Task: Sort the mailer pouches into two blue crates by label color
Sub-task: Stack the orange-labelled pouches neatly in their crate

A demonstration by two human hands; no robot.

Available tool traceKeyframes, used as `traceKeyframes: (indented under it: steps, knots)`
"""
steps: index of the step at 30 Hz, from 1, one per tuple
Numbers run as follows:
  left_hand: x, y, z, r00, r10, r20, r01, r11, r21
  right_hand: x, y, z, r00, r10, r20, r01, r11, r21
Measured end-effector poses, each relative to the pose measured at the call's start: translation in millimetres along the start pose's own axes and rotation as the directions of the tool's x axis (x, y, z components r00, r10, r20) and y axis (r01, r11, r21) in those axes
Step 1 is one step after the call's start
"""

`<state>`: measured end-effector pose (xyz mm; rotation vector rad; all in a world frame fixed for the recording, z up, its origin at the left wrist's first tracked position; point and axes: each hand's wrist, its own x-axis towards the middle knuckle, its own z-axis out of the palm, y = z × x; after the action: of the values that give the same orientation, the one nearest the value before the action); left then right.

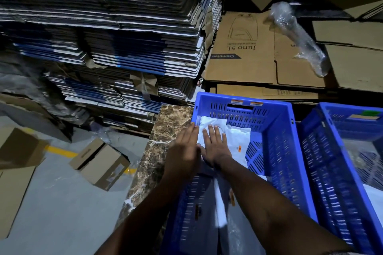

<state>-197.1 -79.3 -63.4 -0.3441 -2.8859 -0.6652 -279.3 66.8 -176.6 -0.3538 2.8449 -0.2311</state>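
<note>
1. The near blue crate [275, 151] is serving as the landmark; it is sitting on the marble counter [165, 130], with the second blue crate [331, 161] just beside it on the right.
2. The right hand [215, 147] is lying inside the near crate, fingers straight and slightly spread, pressing flat on a white mailer pouch [236, 141]; an orange label [239, 148] is showing on that pouch just beside the hand.
3. The left hand [184, 151] is hovering at the crate's left wall, fingers straight and together, gripping nothing; whether it is touching the pouch's edge cannot be told.
4. More white pouches are lying nearer the person inside the same crate; the second crate is also holding pale pouches, its green tag [371, 113] showing on the far rim.
5. Risks, as I judge them: the slick pouches could be sliding under the flat palm and bunching against the wall; labels are getting covered by overlapping pouches, so a wrong colour could be going unnoticed; the dim light is making the colours hard to read.
</note>
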Motion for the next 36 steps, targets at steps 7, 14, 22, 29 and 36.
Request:
traceKeyframes:
  steps: [7,14,22,29,36]
  knots:
    - [-5,16,-11,0.996,-0.064,-0.065,0.066,0.997,0.032,-42,7,-34,0.989,0.035,-0.143,-0.026,0.998,0.064]
    - [-5,13,-6,0.999,-0.048,-0.026,0.051,0.991,0.126,-131,39,-56,0.921,0.389,0.000,-0.384,0.909,0.165]
    - [-13,29,-15,0.990,0.131,-0.057,-0.120,0.979,0.165,-193,38,-35,0.830,0.479,0.286,-0.521,0.849,0.090]
    - [-11,22,-9,0.994,0.112,-0.015,-0.107,0.977,0.187,-211,52,-44,0.808,0.565,0.171,-0.587,0.798,0.138]
    - [-16,27,-14,0.994,0.105,-0.003,-0.105,0.994,0.036,-224,56,-66,0.818,0.575,-0.001,-0.525,0.748,0.407]
